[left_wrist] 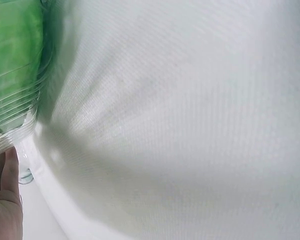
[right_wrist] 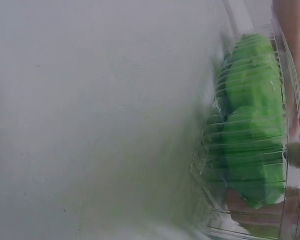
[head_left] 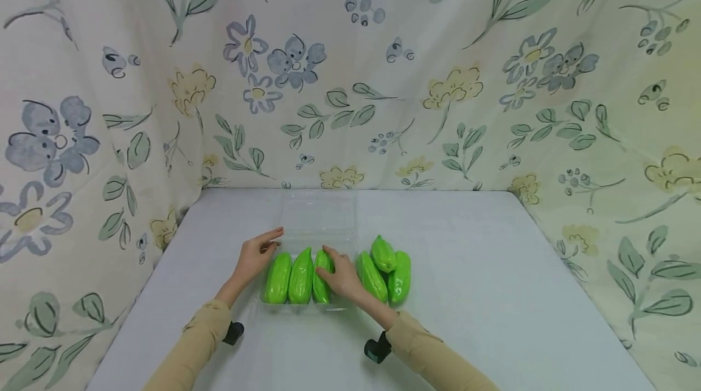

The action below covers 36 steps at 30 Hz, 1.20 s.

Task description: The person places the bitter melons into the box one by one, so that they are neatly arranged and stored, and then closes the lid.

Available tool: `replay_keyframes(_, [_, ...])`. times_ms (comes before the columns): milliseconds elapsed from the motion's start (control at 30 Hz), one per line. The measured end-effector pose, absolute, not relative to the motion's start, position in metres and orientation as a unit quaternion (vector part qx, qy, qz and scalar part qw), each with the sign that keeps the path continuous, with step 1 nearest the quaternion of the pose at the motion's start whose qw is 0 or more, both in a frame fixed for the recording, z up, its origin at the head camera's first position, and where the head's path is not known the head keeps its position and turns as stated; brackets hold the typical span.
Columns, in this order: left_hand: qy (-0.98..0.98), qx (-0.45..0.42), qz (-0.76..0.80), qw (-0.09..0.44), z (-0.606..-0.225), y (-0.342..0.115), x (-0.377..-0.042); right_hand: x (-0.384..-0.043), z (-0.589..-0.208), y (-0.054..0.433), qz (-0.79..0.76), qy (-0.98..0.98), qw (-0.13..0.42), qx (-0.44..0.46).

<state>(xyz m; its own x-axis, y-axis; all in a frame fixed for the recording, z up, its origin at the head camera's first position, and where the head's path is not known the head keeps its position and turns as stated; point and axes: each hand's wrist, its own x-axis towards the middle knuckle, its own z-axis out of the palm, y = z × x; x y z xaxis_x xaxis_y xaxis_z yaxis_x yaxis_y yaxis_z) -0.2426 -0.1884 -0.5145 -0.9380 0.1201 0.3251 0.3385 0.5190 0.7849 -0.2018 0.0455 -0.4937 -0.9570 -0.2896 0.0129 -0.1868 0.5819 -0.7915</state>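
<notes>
My right hand [head_left: 342, 275] grips the rightmost glossy green gourd [head_left: 322, 284] in the clear plastic clamshell container [head_left: 339, 307], my thumb laid across it and my fingers reaching toward its far end. Just to its left in the same tray, the middle gourd [head_left: 300, 276] and the left gourd [head_left: 278, 278] lie lengthwise, pointing away from me. My left hand [head_left: 255, 257] is released, its fairly straight fingers touching the container near its far left corner. The transparent lid [head_left: 319, 211] lies folded back on the far side. Just right of the container, three loose gourds [head_left: 399, 277] sit bunched together on the white tabletop [head_left: 493, 281], one of them nearest the container's side. Tan sleeves [head_left: 199, 336] cover my forearms, and a small dark wrist camera [head_left: 378, 348] sits under each wrist. Behind the tabletop hangs a pale curtain [head_left: 350, 129] printed with blue and yellow flowers and green leaves.
</notes>
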Motion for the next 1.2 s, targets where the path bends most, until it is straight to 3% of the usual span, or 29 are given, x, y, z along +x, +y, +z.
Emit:
replay_keyframes(800, [-0.87,-0.14,-0.457,0.125,-0.517,-0.192,-0.244,-0.187,-0.479,0.049,-0.453,0.881,0.045,-0.127])
replay_keyframes(1200, [-0.865,-0.151,-0.458,0.138,-0.517,-0.192,-0.245,-0.185,-0.471,0.07,-0.492,0.849,0.038,-0.19])
